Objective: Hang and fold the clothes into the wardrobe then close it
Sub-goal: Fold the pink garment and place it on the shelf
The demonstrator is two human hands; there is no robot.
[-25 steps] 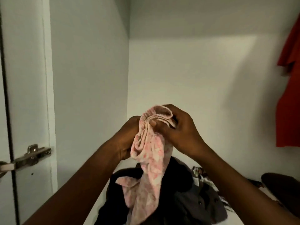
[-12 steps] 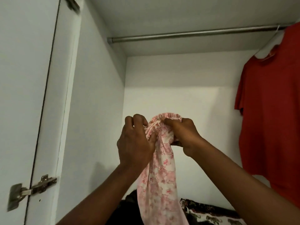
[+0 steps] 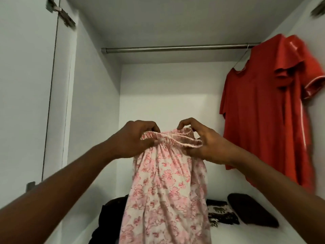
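Both bare forearms reached forward and up into the open white wardrobe (image 3: 95, 103). The left hand (image 3: 135, 138) was raised knuckles-up, thumb and curled fingers pinching one end of a gathered elastic waistband (image 3: 172, 140). The right hand (image 3: 205, 145) gripped the other end, its thumb beneath the band and its fingers (image 3: 186, 123) arched over the top, so the band was stretched between the two hands. It belonged to a thin, soft pink-and-white floral cotton garment (image 3: 165, 182), which hung in loose folds from the hands in the middle of the opening, below the rail.

A dull round metal rail (image 3: 175, 48) crossed the wardrobe under its top panel. At its right end a matte red short-sleeved shirt (image 3: 260, 111) hung on a thin wire hanger (image 3: 243, 56), with a glossier red garment (image 3: 299, 64) just beside it. On the wardrobe floor lay a crumpled black garment (image 3: 109, 217), a folded dark printed cloth (image 3: 221, 213) and a dark brown oval item (image 3: 251, 210). A metal hinge (image 3: 60, 12) sat on the white door (image 3: 26, 85) at left.
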